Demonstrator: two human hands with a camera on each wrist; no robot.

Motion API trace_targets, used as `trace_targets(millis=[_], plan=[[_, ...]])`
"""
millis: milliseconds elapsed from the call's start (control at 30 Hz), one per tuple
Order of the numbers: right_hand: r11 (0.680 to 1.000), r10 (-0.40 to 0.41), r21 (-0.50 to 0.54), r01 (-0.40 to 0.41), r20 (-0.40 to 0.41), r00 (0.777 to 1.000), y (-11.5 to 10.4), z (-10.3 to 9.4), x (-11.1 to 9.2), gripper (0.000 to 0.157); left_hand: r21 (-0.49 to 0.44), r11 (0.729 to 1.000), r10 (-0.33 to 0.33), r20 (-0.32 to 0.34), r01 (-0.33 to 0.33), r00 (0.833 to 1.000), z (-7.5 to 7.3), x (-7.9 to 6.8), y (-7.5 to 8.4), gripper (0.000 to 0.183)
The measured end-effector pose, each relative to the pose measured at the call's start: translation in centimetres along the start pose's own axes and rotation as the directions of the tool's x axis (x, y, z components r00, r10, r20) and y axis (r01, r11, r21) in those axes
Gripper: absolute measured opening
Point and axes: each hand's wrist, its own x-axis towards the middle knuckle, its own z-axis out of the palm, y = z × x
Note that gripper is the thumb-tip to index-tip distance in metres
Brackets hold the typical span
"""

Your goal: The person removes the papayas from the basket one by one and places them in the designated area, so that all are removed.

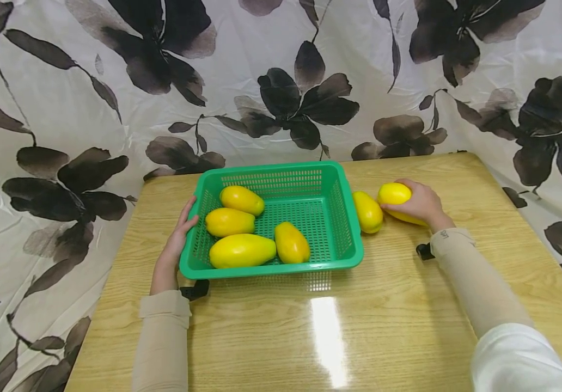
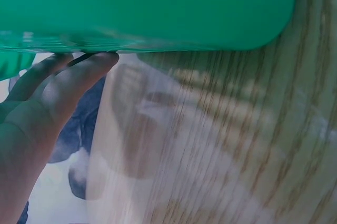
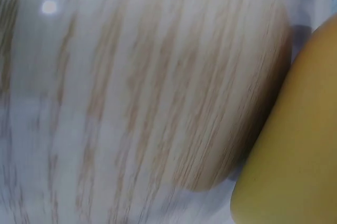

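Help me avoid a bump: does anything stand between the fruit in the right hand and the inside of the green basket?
Yes: another yellow fruit lies between the held fruit and the green basket, just outside its right side. The basket's right rim stands in between too.

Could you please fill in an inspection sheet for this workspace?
Surface: table, wood-grained and glossy, with a bright reflection in front of the basket.
Job's things: green basket holding four yellow fruits; another fruit lies just right of it, contact unclear.
Clutter: nothing seen.
Grips: left grip touches the basket's left end; right grip holds a yellow fruit to the basket's right.
Cables: nothing seen.
Surroundings: floral cloth behind the table and at both sides.
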Motion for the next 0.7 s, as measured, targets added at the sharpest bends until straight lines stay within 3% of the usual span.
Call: trace_targets(millis=[333, 567, 700], plan=[[1.0, -0.021, -0.003, 0.021, 0.056, 0.998, -0.6, -0.4, 0.2, 0.085, -0.019, 1.0, 0.001, 0.001, -0.001, 1.0, 0.1, -0.1, 0.1, 0.055], [1.0, -0.005, -0.009, 0.006, 0.104, 0.995, -1.0, -0.9, 0.1, 0.089, -0.009, 1.0, 0.016, 0.006, -0.016, 1.0, -0.8, 0.8, -1.5, 0.055], [1.0, -0.03, -0.002, 0.031, 0.09, 0.995, -1.7, -1.3, 0.1, 0.089, -0.016, 1.0, 0.017, 0.005, -0.017, 1.0, -0.2, 0.0, -0.2, 0.054]])
